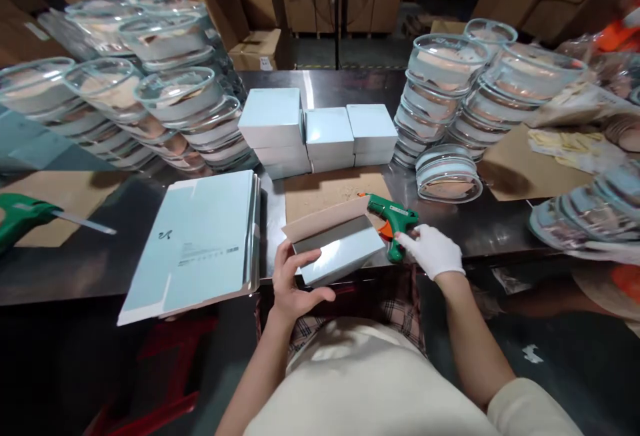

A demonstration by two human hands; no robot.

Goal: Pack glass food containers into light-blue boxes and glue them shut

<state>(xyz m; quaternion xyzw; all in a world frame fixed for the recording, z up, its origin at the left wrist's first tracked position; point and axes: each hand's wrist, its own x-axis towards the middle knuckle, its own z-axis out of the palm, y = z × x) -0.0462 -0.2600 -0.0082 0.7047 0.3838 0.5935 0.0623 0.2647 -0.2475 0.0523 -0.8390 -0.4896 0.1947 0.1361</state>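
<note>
Holding the left end of the pale carton, the left hand is bare, its forefinger lying on the glossy face and its thumb spread wide below; whether the thumb makes contact cannot be told. The carton sits tilted at the near edge of the surface, its brown flap raised. Judged by its thin board, it should be light and moderately stiff, likely to crease if squeezed mid-panel and liable to slide on its smooth face; hold it by the ends or folded corners, clear of the flap. The right hand, white-gloved, touches the grip of the green glue gun, just beside the carton; how far its fingers close round it cannot be told. The gun appears rigid and heavier, best taken by the grip, away from the nozzle, which may be hot. Flat printed cartons lie left of the work. Beyond the carton is a brown cardboard sheet, then closed pale boxes, flanked by left glass stacks and right glass stacks, presumably fragile. Brown cartons stand farthest off.
</note>
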